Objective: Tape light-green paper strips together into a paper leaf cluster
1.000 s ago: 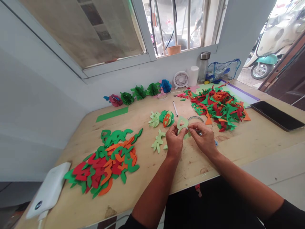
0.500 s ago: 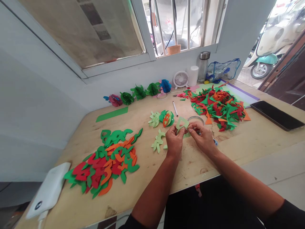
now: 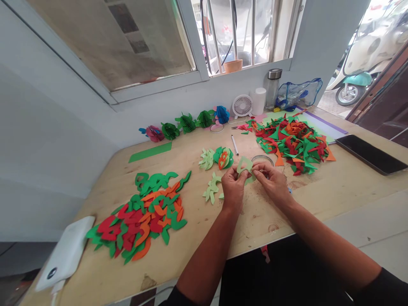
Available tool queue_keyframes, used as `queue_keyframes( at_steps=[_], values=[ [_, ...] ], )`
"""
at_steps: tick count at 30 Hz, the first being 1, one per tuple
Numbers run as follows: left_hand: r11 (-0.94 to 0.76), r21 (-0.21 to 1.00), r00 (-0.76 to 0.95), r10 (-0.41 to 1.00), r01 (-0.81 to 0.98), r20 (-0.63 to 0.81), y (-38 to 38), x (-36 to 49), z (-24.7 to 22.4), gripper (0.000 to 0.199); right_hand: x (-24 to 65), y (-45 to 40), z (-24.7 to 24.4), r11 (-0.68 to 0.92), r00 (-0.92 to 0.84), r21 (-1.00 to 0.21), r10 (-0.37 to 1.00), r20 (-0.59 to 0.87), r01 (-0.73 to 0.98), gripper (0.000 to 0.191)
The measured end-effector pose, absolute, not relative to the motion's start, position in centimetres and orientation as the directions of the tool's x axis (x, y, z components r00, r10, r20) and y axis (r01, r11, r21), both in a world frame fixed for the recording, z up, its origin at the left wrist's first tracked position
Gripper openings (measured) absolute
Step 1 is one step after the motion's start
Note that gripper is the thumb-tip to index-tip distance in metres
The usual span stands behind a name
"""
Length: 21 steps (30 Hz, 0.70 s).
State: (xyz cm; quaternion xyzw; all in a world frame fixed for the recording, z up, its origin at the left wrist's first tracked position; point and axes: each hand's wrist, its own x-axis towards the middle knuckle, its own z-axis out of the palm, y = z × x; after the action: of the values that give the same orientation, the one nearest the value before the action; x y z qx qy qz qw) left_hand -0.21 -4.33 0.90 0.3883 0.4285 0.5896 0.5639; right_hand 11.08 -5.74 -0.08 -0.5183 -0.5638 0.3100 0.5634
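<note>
Between my two hands is a light green paper cutout (image 3: 245,163) with an opening in its middle. My left hand (image 3: 234,182) pinches its left and lower side. The fingers of my right hand (image 3: 270,180) are closed on its right edge. Just left of my left hand lie several light green paper pieces (image 3: 211,189). Behind them sit a pale green bunch of folded paper (image 3: 206,159) and a green and orange paper shape (image 3: 223,157). A roll of tape (image 3: 262,159) lies behind my right hand, partly hidden by it.
On the left is a pile of green, red and orange cutouts (image 3: 143,216); on the right, a heap of paper scraps (image 3: 293,142). A phone (image 3: 372,153), a white pen (image 3: 235,145), a small fan (image 3: 242,106), a glass bottle (image 3: 273,90) and a white power bank (image 3: 65,253) stand or lie around.
The light green cutout has tilted slightly between my fingers, and my right hand has shifted a little to the right. Everything else on the table stays put.
</note>
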Motion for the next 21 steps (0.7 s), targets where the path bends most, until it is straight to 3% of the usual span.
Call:
queue_keyframes(
  at_steps=[21],
  values=[
    [-0.008,0.939,-0.047,0.999,-0.343,-0.009,-4.35,-0.23,0.92,0.012,10.97,-5.84,-0.01,0.215,0.222,-0.948,0.937,0.268,0.235,0.017]
  ],
)
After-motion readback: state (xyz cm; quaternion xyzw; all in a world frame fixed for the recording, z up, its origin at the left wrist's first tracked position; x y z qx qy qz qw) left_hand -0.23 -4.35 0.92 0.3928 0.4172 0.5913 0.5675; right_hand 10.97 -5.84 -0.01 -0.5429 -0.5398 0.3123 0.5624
